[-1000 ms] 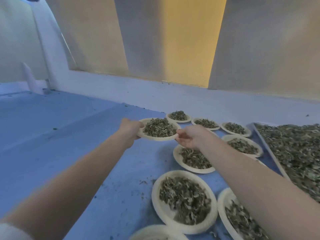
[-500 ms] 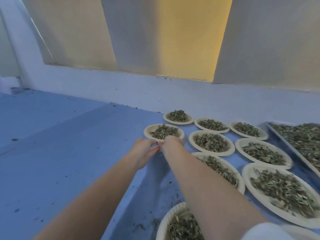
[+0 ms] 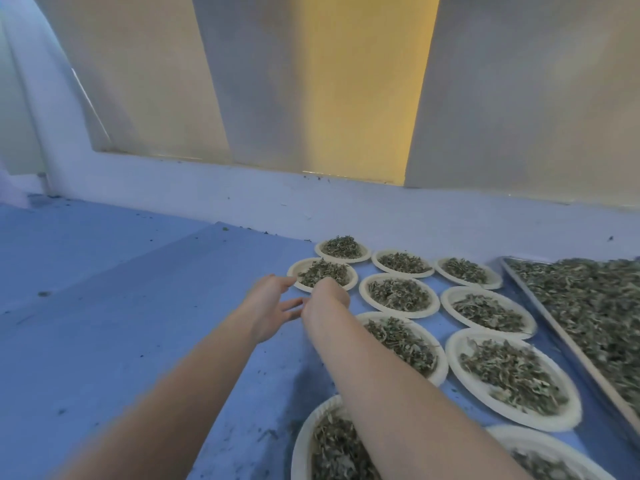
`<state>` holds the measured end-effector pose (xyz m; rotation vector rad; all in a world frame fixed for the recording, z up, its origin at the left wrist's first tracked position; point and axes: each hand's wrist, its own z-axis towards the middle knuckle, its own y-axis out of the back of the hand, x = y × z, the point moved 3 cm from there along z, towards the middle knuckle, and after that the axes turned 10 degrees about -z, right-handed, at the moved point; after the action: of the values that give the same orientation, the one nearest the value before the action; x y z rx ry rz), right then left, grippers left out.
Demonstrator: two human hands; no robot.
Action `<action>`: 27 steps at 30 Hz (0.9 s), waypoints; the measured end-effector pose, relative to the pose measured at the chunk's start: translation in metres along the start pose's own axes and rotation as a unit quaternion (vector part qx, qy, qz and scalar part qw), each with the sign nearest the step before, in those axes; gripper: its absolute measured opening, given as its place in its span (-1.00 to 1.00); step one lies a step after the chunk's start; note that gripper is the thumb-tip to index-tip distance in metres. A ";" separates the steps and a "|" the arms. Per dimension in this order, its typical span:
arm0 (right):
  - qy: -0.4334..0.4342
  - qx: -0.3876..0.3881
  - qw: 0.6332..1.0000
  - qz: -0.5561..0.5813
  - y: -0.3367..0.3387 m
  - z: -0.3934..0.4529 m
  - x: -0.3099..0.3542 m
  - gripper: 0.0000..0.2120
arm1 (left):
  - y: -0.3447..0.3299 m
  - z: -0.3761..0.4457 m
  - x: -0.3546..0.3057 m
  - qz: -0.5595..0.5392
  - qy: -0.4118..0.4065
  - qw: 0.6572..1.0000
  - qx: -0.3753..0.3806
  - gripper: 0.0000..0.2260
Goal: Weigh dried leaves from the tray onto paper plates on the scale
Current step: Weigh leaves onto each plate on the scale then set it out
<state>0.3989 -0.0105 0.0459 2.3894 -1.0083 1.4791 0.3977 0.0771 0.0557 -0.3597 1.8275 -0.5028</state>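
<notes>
Filled paper plate [image 3: 322, 274] sits on the blue bench [image 3: 138, 323] just beyond both hands; left hand [image 3: 268, 308] open, fingers near its rim; right hand [image 3: 327, 299] nearer, grip unclear.

1. Blue table [image 3: 121, 323] left of the plates: open, only leaf crumbs
2. Filled paper plates [image 3: 398, 292] packed rim to rim on the right, narrow gaps
3. Tray [image 3: 554, 327] of leaves blocks far right
4. Wall ledge [image 3: 346, 206] closes the back
</notes>
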 end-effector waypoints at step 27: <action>0.303 -0.169 0.707 -0.617 0.481 -0.302 0.112 -0.75 | -0.316 -0.385 0.177 0.352 -0.073 0.862 0.358 -0.75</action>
<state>-0.0871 -0.2897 0.1910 1.4136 0.4506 1.1270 -0.0247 -0.2198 0.1703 0.7415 1.3620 -0.5648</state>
